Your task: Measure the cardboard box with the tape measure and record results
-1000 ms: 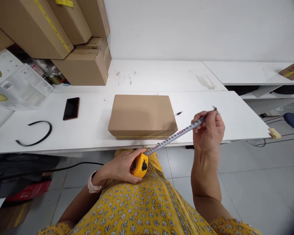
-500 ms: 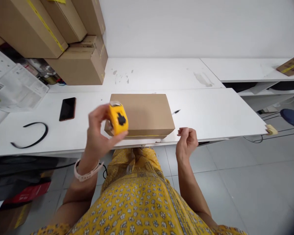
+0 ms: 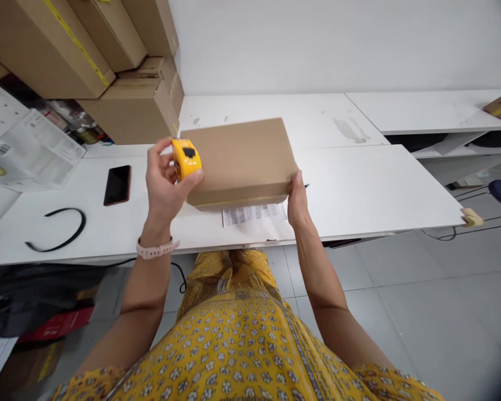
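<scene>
My left hand (image 3: 163,181) is wrapped around a yellow tape measure (image 3: 186,159) with a black button, beside the left end of a brown cardboard box (image 3: 237,156). My right hand (image 3: 297,197) grips the near right corner of that box, thumb on the corner and fingers hidden behind its side. The box is raised and tilted above the table. Under its near edge a printed paper sheet (image 3: 254,215) with rows of small text lies on the tabletop. Just right of my right hand, the tip of a pen (image 3: 308,185) shows.
A phone (image 3: 117,185) and a curved black band (image 3: 77,225) lie on the white table (image 3: 371,189) to the left. Stacked cartons (image 3: 129,111) stand at the back left, beside a white printed box (image 3: 33,150). A white wall closes off the back.
The box has been lifted and shifted away from me, uncovering the printed sheet. My right hand has moved forward onto its corner. My left hand moved forward with the tape measure.
</scene>
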`<action>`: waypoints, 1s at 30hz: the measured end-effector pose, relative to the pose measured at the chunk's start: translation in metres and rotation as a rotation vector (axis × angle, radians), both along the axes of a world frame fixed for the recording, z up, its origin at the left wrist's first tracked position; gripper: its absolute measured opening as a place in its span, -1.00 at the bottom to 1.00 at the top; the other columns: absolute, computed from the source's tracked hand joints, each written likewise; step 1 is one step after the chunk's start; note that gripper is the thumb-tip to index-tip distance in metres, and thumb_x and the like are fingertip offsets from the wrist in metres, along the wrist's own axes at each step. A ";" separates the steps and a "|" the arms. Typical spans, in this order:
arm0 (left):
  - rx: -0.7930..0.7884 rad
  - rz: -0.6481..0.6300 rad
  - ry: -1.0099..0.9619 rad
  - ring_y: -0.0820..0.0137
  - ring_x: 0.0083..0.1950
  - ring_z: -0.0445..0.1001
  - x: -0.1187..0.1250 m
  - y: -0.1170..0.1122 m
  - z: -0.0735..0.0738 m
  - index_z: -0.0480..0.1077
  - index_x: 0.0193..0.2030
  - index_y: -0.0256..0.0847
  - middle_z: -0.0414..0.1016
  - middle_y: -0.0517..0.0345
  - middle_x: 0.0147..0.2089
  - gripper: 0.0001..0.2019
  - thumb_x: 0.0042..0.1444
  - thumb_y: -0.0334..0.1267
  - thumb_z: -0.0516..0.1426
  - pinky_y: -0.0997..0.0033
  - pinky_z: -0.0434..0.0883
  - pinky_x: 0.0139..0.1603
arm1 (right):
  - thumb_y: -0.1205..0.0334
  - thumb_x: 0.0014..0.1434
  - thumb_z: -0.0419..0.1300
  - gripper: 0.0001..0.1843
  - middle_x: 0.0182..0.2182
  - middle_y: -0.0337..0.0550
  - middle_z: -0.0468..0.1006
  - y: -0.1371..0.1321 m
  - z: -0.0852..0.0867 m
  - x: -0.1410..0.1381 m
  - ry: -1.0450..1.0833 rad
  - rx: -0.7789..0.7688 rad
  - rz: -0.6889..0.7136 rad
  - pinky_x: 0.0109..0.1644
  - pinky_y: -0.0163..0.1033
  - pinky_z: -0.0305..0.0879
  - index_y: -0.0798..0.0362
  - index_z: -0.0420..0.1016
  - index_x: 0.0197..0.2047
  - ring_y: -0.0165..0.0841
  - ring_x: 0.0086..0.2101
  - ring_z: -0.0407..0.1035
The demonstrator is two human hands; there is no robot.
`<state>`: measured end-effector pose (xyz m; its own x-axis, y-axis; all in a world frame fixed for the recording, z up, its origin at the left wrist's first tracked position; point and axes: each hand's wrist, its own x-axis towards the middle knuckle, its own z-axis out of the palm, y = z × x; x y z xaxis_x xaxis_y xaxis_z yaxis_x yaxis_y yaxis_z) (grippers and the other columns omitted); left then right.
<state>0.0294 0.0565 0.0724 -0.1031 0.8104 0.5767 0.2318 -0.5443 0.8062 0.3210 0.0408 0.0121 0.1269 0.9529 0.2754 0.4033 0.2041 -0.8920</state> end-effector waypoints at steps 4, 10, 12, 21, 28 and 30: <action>0.033 0.055 0.162 0.51 -0.21 0.51 -0.001 0.053 0.006 0.21 0.28 -0.18 0.50 0.25 -0.08 -0.15 -0.12 -0.20 0.49 0.44 0.48 -0.16 | -0.43 0.29 -0.51 -0.05 0.36 -0.10 0.30 0.048 0.009 -0.002 0.042 0.065 -0.011 0.39 0.03 0.17 -0.13 0.02 0.51 -0.23 0.39 0.11; -0.103 0.088 0.301 0.28 -0.05 0.52 0.015 0.067 -0.013 0.37 0.22 -0.15 0.53 0.05 0.05 -0.28 -0.14 -0.36 0.44 0.20 0.48 0.02 | -0.42 0.32 -0.43 -0.09 0.32 -0.05 0.38 0.064 -0.019 0.006 0.098 -0.043 0.067 0.32 0.02 0.25 -0.06 0.24 0.40 -0.21 0.27 0.27; -0.067 0.081 0.367 0.17 0.02 0.50 0.021 0.069 -0.016 0.42 0.14 -0.12 0.54 0.04 0.04 -0.35 -0.16 -0.35 0.43 0.08 0.45 0.11 | -0.38 0.34 -0.47 -0.10 0.21 -0.01 0.49 0.063 -0.030 0.021 0.102 -0.051 0.058 0.24 0.03 0.30 -0.06 0.32 0.35 -0.21 0.17 0.37; 0.062 0.090 0.544 0.09 0.53 -0.03 0.040 0.068 -0.016 0.36 0.24 -0.16 0.25 0.11 0.37 -0.43 0.08 -0.20 0.33 -0.22 -0.15 0.53 | -0.05 0.24 0.08 -0.54 -0.02 0.23 0.50 0.055 -0.070 0.072 -0.594 -0.392 -0.428 -0.02 0.10 0.34 0.12 0.52 0.00 -0.08 -0.15 0.45; 0.104 -0.131 0.588 0.22 0.22 0.48 0.066 -0.056 -0.088 0.45 0.04 -0.19 0.56 0.02 0.10 -0.78 0.34 -0.25 0.07 -0.07 0.40 0.26 | 0.11 0.22 0.11 -0.57 -0.15 0.33 0.59 0.036 -0.071 0.093 -0.663 -0.510 -0.467 -0.01 0.20 0.32 0.17 0.43 0.08 0.07 -0.11 0.47; 0.013 -0.206 0.718 0.07 0.31 0.41 0.068 -0.084 -0.117 0.43 0.11 -0.27 0.50 -0.18 0.21 -0.71 0.30 -0.22 0.12 -0.13 0.38 0.30 | 0.16 0.22 0.11 -0.65 -0.22 0.28 0.61 0.029 -0.069 0.101 -0.609 -0.504 -0.483 0.00 0.20 0.33 0.15 0.48 0.00 0.07 -0.11 0.49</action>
<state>0.0970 -0.0279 -0.0443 0.4557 0.7655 0.4543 0.5915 -0.6418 0.4881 0.4224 0.0699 -0.0570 0.5109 0.8596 -0.0078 0.7718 -0.4627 -0.4361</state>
